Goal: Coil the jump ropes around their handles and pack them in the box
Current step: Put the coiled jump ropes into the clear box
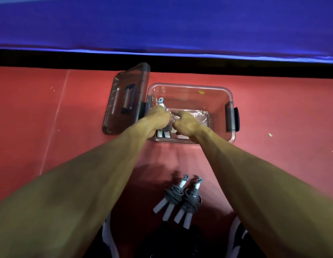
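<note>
One red floor, blue wall

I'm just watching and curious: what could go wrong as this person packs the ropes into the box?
The coiled rope that both hands are lowering into the clear box could unwind once let go. The two coiled ropes still on the red floor lie close to the person's legs and might get kicked loose. The open lid could swing shut.

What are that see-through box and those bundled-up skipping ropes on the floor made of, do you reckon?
The box looks like clear, smoke-tinted hard plastic: the red floor shows through its glossy walls. The coiled jump ropes near the person seem to have a matte grey cord, perhaps rubber or PVC, wound round pale handles, plastic or foam; the picture leaves that open.
</note>
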Motion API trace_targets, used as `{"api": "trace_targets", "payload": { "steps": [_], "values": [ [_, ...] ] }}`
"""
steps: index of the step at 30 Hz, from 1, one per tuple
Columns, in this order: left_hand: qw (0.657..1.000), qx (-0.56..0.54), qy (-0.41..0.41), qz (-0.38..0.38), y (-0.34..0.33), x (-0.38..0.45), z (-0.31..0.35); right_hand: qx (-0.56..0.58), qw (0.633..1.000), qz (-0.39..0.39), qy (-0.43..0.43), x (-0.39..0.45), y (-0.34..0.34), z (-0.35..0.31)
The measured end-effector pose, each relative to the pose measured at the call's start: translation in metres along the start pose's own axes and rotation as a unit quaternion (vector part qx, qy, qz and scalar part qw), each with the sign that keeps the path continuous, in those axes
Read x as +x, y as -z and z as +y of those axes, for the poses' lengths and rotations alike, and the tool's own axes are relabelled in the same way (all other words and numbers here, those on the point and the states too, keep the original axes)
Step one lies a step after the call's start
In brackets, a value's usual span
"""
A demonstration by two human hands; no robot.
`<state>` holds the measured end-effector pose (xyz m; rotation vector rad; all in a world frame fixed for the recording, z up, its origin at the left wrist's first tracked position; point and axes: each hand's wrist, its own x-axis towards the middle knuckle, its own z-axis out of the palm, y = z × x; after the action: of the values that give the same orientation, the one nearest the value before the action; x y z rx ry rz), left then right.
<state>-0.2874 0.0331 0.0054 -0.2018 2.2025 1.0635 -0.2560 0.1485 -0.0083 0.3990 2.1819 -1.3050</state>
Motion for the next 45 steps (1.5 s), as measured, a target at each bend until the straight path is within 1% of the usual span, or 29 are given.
{"api": "trace_targets", "payload": {
  "steps": [2, 3, 4, 5, 8, 9, 11, 13, 16, 18, 21, 23, 26, 29, 32, 35, 37, 40, 45],
  "values": [
    [1.0, 0.02, -0.017, 0.013, -0.003, -0.005, 0.002, -0.018, 1.0, 0.011, 0.004, -0.005, 0.001, -0.004],
    [0.999, 0.025, -0.028, 0.02, -0.004, -0.01, 0.004, -0.034, 0.999, 0.029, 0.012, -0.008, 0.001, -0.007],
    [0.998, 0.029, -0.043, 0.033, -0.006, -0.017, 0.006, -0.045, 0.997, 0.064, 0.026, -0.013, 0.0, -0.007],
    [0.996, 0.032, -0.058, 0.052, -0.008, -0.025, 0.009, -0.048, 0.991, 0.116, 0.04, -0.018, -0.001, -0.007],
    [0.984, 0.02, -0.099, 0.145, -0.015, -0.058, 0.013, -0.024, 0.958, 0.279, 0.057, -0.044, -0.004, -0.006],
    [0.98, 0.008, -0.114, 0.164, -0.018, -0.069, 0.011, -0.018, 0.948, 0.311, 0.062, -0.057, -0.007, -0.006],
    [0.978, 0.0, -0.134, 0.161, -0.026, -0.088, 0.004, -0.009, 0.94, 0.332, 0.076, -0.082, -0.013, -0.008],
    [0.98, 0.014, -0.134, 0.147, -0.037, -0.105, -0.009, 0.011, 0.941, 0.328, 0.078, -0.103, -0.023, -0.005],
    [0.987, 0.038, -0.103, 0.114, -0.052, -0.121, -0.034, 0.035, 0.951, 0.306, 0.023, -0.121, -0.045, 0.02],
    [0.994, 0.07, -0.057, 0.063, -0.059, -0.124, -0.053, 0.036, 0.965, 0.256, -0.046, -0.126, -0.058, 0.043],
    [0.992, 0.129, 0.005, -0.013, -0.065, -0.125, -0.076, 0.007, 0.979, 0.141, -0.15, -0.127, -0.071, 0.071],
    [0.986, 0.16, 0.035, -0.045, -0.067, -0.125, -0.088, 0.0, 0.978, 0.112, -0.177, -0.126, -0.075, 0.08],
    [0.977, 0.189, 0.058, -0.077, -0.068, -0.122, -0.097, -0.015, 0.977, 0.101, -0.185, -0.119, -0.081, 0.088],
    [0.973, 0.198, 0.046, -0.111, -0.071, -0.122, -0.097, -0.001, 0.976, 0.096, -0.197, -0.111, -0.084, 0.091],
    [0.972, 0.191, 0.049, -0.128, -0.077, -0.124, -0.093, 0.01, 0.974, 0.074, -0.216, -0.104, -0.088, 0.097],
    [0.974, 0.166, 0.058, -0.14, -0.083, -0.131, -0.085, 0.017, 0.971, 0.083, -0.223, -0.101, -0.09, 0.101],
    [0.977, 0.148, 0.06, -0.14, -0.084, -0.133, -0.082, 0.029, 0.97, 0.081, -0.228, -0.1, -0.089, 0.103],
    [0.98, 0.137, 0.058, -0.135, -0.084, -0.132, -0.083, 0.018, 0.974, 0.072, -0.212, -0.097, -0.093, 0.105],
    [0.984, 0.116, 0.066, -0.121, -0.08, -0.124, -0.092, 0.048, 0.977, 0.115, -0.171, -0.093, -0.088, 0.094]
  ]
}}
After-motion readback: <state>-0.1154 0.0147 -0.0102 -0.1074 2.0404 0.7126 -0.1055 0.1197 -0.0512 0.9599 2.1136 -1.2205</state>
